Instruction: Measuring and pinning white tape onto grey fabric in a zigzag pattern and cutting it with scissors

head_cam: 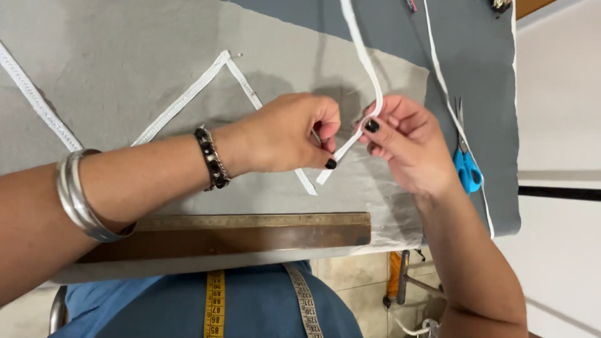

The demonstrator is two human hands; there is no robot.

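My left hand (289,133) pinches a thin metal pin, fingertips closed just above the grey fabric (125,62). My right hand (400,141) grips a white ribbon strip (366,66) that runs up toward the far edge and folds at my fingers; its loose end (328,170) hangs down between both hands. A white trim (188,94) lies pinned on the fabric in a zigzag, with a pin at its peak (236,56).
A wooden ruler (250,230) lies along the near table edge. Blue-handled scissors (466,164) rest on the darker grey table cover (482,75) at the right. A yellow and white measuring tape (216,303) hangs around my neck.
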